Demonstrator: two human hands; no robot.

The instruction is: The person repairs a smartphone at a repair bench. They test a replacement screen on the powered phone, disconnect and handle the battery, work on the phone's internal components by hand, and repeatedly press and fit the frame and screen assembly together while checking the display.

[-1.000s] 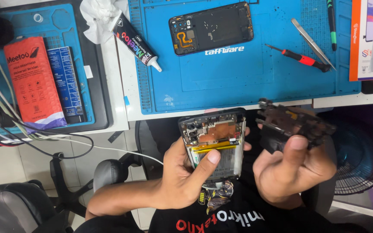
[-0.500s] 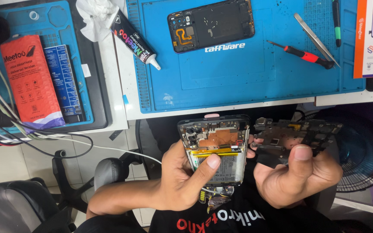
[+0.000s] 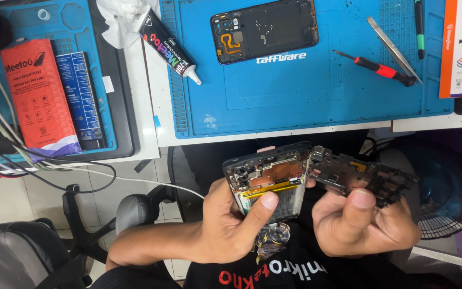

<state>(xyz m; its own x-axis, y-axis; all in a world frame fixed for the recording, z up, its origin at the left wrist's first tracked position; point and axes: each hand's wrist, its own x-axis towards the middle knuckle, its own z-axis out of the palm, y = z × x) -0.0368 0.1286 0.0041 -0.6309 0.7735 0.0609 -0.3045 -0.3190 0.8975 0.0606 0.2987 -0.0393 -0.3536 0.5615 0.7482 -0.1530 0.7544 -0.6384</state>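
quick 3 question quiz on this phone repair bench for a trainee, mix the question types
1. True or false: the left hand holds the opened phone with its thumb across it.
2. What does the right hand hold? A) the tweezers B) a dark inner frame piece C) the glue tube
3. Fill in: the red-handled screwdriver lies on the blue ____.

Key: 1 true; 2 B; 3 mat

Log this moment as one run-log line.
left hand: holds opened phone | right hand: holds black inner frame beside it | blue mat: back cover, screwdriver, tweezers
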